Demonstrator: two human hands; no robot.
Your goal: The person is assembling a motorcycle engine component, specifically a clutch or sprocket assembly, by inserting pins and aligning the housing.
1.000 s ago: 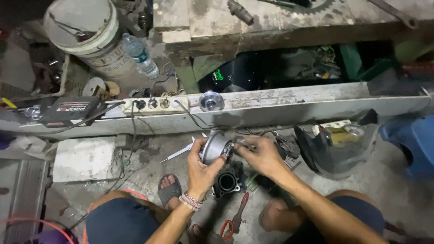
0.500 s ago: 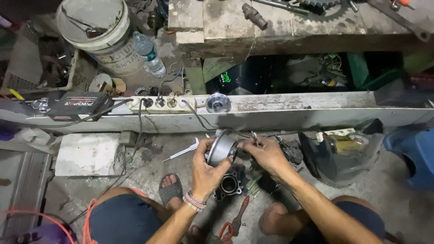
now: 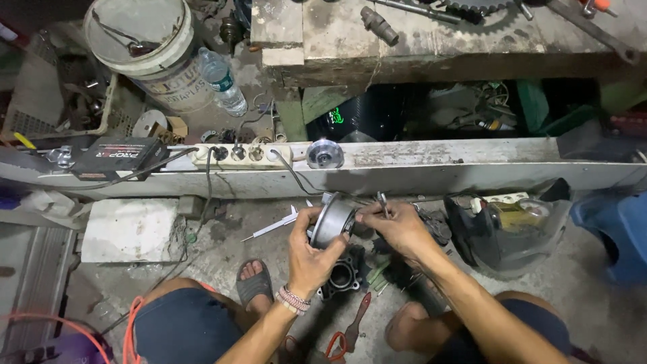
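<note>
Frame centre: left hand [image 3: 310, 253] grip wrapped round grey metal cylinder [image 3: 332, 220]. Right hand [image 3: 397, 226] grip pinching small metal tool [image 3: 383, 202], possibly pliers. Engine block [image 3: 342, 276] on floor below.

Head camera looks steeply down, close above the floor [image 3: 222, 243].

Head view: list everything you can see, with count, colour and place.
metal cylindrical part: 1, grey, held in both hands
cylinder block: 1, dark, floor below hands
pliers: 1, red-handled, floor between knees
power strip: 1, white, on beam
bucket: 1, white, upper left
water bottle: 1, clear, beside bucket
helmet: 1, dark, floor right
left hand: grips part
right hand: holds thin metal tool at part
</note>
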